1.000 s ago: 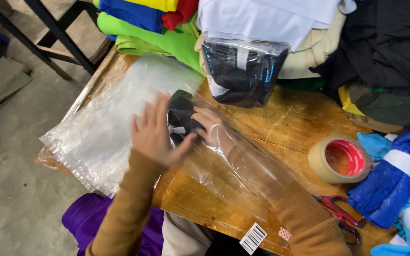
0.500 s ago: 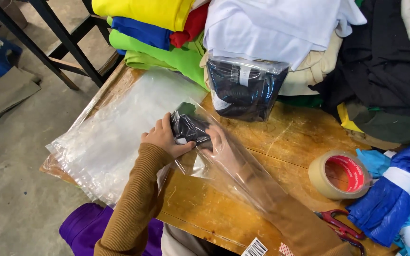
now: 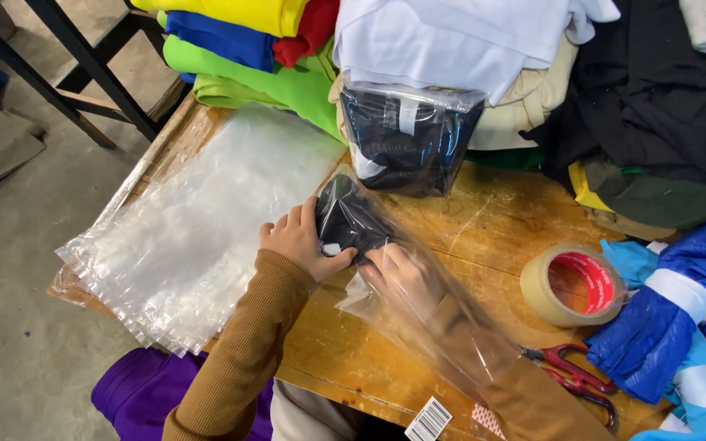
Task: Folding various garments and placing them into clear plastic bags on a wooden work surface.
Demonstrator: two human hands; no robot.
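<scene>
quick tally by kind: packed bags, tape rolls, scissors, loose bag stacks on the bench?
Bags holding a dark garment: 2, the bag being filled by the left hand and right hand, and the packed bag
Tape roll: 1
Red scissors: 1
Stack of empty bags: 1
Total: 5

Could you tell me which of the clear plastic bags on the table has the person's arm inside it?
The long clear plastic bag lying diagonally on the wooden table; the right hand is inside it, on the dark garment.

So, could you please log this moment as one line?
left hand: grips dark folded garment through clear plastic bag | right hand: inside bag, on garment
</scene>
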